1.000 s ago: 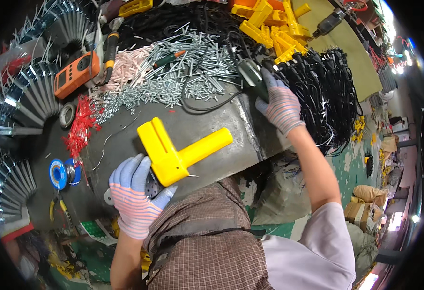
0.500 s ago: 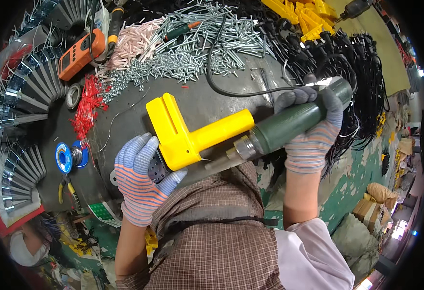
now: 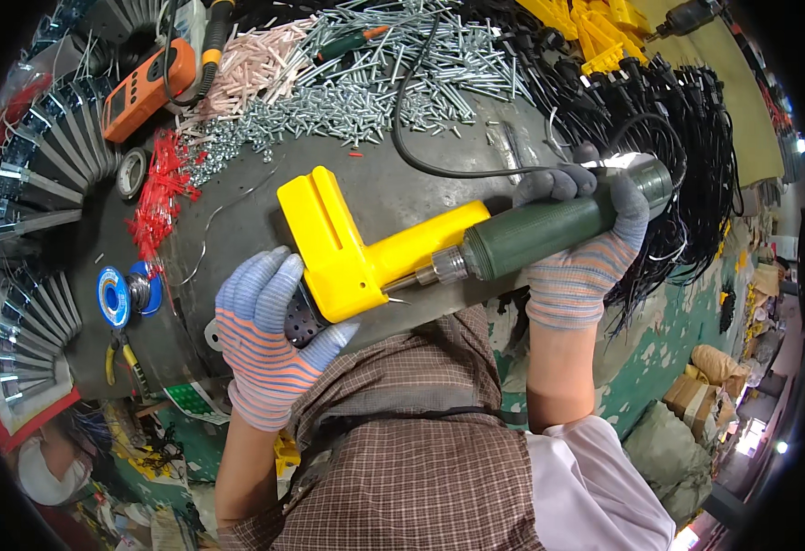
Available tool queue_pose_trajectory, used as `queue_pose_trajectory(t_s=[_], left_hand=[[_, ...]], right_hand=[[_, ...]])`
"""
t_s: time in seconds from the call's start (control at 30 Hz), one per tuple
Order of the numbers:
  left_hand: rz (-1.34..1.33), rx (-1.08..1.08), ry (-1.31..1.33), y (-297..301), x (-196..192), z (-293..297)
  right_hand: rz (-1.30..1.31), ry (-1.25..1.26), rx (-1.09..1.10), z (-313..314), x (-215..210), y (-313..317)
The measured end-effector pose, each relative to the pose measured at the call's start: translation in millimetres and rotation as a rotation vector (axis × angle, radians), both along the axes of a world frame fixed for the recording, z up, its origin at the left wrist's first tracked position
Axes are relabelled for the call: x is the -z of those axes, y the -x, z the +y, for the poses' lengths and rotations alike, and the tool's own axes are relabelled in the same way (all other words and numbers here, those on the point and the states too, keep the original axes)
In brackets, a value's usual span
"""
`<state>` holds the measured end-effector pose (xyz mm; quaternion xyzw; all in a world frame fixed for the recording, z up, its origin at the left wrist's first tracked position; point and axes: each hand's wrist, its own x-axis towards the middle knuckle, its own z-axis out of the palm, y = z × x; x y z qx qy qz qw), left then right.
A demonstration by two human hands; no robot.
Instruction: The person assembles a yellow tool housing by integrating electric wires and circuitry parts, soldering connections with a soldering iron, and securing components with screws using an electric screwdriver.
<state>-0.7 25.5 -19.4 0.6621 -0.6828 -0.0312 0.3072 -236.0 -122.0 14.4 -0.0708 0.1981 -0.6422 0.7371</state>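
Note:
My left hand (image 3: 263, 335), in a striped knit glove, is closed around a yellow plastic handle housing (image 3: 331, 262) with a grey perforated metal part (image 3: 303, 321) at its lower left. The housing's round grip points up and right. My gloved right hand (image 3: 591, 253) is wrapped around a dark green power screwdriver (image 3: 526, 241). The tool's metal nose (image 3: 444, 266) lies alongside the yellow grip, and its thin bit reaches to the lower side of the housing. Whether the bit touches a screw is too small to tell.
Beyond the hands lie heaped silver screws (image 3: 356, 115), pink sleeves (image 3: 269, 60) and red wire pieces (image 3: 159, 197). An orange meter (image 3: 150, 90) and solder spool (image 3: 113, 296) are at left. Black cords (image 3: 687, 138) pile at right; yellow housings (image 3: 595, 37) lie behind. The screwdriver's cable (image 3: 407, 147) curves across the table.
The green screwdriver has swung to a flatter angle, and its bit has moved up against the yellow housing. My left hand keeps its hold on the housing.

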Motion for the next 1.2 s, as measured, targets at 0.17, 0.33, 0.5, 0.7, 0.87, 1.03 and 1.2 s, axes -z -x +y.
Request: queue_pose_trajectory(t_s=[0.17,0.33,0.5,0.7,0.87,1.03,1.2], left_hand=[[-0.074,0.007,0.011,-1.1,6.8,1.0],[0.059,0.078,-0.106,-10.2,-11.8,-0.5],[0.139,-0.224,-0.018,-59.3,-19.7,-47.6],[-0.423,-0.203,-0.096,-93.0,-1.6,-87.3],[-0.519,-0.133,-0.082,-95.5,0.7,-88.0],[-0.658,-0.154,-0.156,-98.3,-3.7,-96.6],[0.07,-0.252,0.01,-59.0,-19.5,-54.7]], right_hand=[[-0.061,0.008,-0.014,3.3,3.5,2.1],[-0.023,-0.001,0.02,7.9,0.6,1.0],[-0.017,0.013,0.03,6.4,3.1,1.7],[0.0,0.023,0.031,6.6,1.2,1.9],[-0.004,0.021,0.036,6.6,-2.5,1.9],[0.018,0.049,0.021,6.6,-1.4,1.9],[-0.001,0.042,0.035,8.7,-1.7,2.3]])
